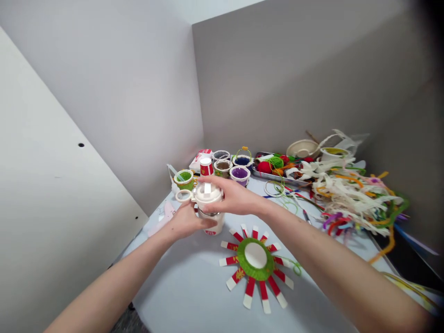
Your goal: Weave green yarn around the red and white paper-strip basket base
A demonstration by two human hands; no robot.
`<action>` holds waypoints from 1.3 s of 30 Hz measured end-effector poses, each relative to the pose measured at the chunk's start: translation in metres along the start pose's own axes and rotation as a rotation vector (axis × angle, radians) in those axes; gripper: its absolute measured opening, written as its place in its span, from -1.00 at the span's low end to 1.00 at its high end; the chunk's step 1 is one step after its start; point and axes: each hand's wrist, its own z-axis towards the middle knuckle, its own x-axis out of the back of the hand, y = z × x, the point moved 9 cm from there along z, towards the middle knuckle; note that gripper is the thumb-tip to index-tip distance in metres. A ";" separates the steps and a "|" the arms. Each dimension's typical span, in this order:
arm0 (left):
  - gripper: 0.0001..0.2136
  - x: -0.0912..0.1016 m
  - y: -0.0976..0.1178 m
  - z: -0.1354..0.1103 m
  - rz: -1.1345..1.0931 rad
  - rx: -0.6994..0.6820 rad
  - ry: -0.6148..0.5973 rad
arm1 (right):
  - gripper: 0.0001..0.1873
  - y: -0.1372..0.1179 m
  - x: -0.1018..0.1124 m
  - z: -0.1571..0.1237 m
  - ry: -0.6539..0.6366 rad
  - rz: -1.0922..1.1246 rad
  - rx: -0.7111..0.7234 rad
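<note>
A white travel cup (215,225) with a red label stands on the table, and my left hand (189,219) is wrapped around its body. Over its top, my right hand (231,194) grips the white lid (207,192), which carries a ring-shaped loop (183,196) at its left. A metal rim shows between lid and body; whether the lid is loose I cannot tell. Nearer to me lies a paper cup cut into spread red-and-white strips (249,293), with green yarn (243,259) woven around its pale round base (255,255).
Several yarn-woven cups (240,174) stand at the back, beside a metal tray (267,175) of yarn balls. A tangled heap of white and coloured strands (357,199) covers the right side. A pink glue gun (169,210) lies left. Grey panels (294,78) enclose the table.
</note>
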 end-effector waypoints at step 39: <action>-0.42 -0.017 -0.037 -0.010 -0.174 0.063 0.056 | -0.29 -0.058 0.012 0.019 -0.142 -0.878 -0.217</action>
